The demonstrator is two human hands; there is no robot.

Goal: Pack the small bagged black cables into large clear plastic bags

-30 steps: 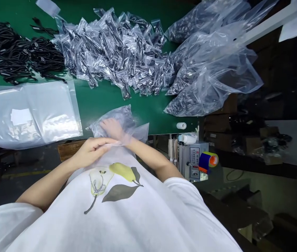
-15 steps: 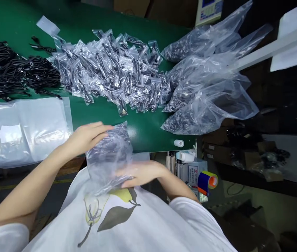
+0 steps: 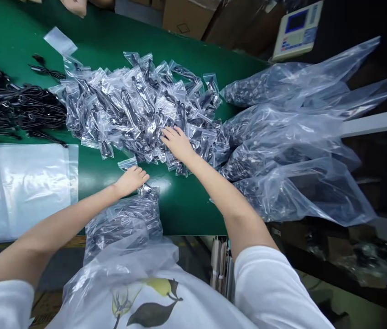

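My left hand [image 3: 132, 181] is closed over a small zip-lock bag [image 3: 127, 163], whose clear end sticks out past the fingers above the green table. Just below it, a large clear plastic bag [image 3: 125, 219] packed with small bagged cables lies at the table's front edge, its loose mouth against my shirt. My right hand [image 3: 178, 145] rests on the front of a heap of small zip-lock bags [image 3: 121, 105] with black cables inside. Its fingers are apart and touch the bags; I see nothing held in it.
Loose black cables [image 3: 39, 109] lie at the left, with flat plastic bags [image 3: 36, 183] in front. Several filled large bags [image 3: 265, 123] lie at the right. A device with a screen [image 3: 298, 29] stands behind them. Another person's hand [image 3: 75, 5] shows at the far edge.
My right hand has gone from the large bag up to the heap. My left hand has moved off the large bag onto a small zip-lock bag. The view has shifted.
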